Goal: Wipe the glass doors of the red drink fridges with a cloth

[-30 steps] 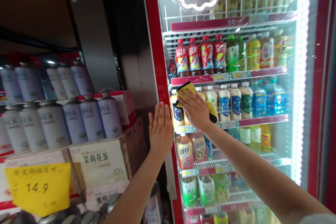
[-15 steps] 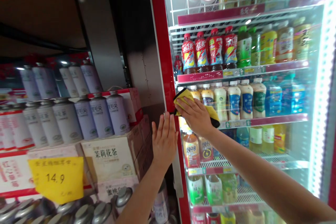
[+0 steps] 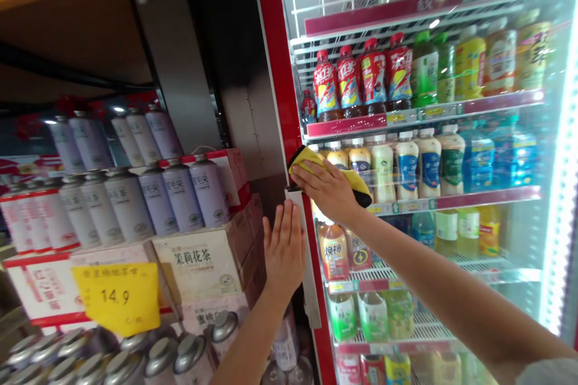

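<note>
My right hand (image 3: 329, 189) presses a yellow cloth (image 3: 356, 180) with black edging against the glass door, at the red door frame (image 3: 282, 96). Its fingers lie over the cloth, which sticks out past them on both sides. Below and to the left, my left hand (image 3: 284, 246) rests with straight fingers on the pale door handle strip (image 3: 310, 289) and holds nothing. Behind the glass, the cloth partly covers the left end of a row of white-capped bottles (image 3: 383, 168).
Left of the fridge, purple and grey tea cans (image 3: 210, 189) stand on stacked tea boxes (image 3: 198, 258). A yellow price card (image 3: 120, 298) reads 14.9. More silver-topped cans (image 3: 194, 355) fill the lower front. Red-labelled bottles (image 3: 372, 75) stand on a fridge shelf.
My right hand and the cloth have moved slightly left onto the red frame. My left hand has dropped a little on the handle strip. The view has shifted slightly.
</note>
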`<control>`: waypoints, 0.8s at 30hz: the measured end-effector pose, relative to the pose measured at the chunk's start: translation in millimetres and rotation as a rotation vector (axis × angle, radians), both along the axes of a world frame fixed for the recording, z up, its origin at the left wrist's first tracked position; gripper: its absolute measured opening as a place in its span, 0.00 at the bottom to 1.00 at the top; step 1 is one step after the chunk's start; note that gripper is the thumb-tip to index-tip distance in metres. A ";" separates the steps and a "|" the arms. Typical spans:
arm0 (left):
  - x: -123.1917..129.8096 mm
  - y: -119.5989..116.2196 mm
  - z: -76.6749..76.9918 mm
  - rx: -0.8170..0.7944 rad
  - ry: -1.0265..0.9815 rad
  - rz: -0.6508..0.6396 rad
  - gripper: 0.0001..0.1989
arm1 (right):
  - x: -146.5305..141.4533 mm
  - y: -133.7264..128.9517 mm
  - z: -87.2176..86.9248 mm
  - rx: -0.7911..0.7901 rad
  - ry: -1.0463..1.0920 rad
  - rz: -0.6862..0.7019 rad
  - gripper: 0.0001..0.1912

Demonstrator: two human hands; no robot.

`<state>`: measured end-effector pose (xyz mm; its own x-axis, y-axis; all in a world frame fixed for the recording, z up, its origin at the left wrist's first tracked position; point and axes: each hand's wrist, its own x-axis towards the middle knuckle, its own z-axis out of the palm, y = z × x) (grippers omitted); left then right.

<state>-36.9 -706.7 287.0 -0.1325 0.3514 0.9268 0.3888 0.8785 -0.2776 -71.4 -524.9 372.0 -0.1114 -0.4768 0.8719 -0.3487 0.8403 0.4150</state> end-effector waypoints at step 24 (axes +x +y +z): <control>6.9 5.3 -26.0 -0.009 -0.045 0.005 0.36 | 21.2 30.1 -91.7 0.154 0.025 0.013 0.23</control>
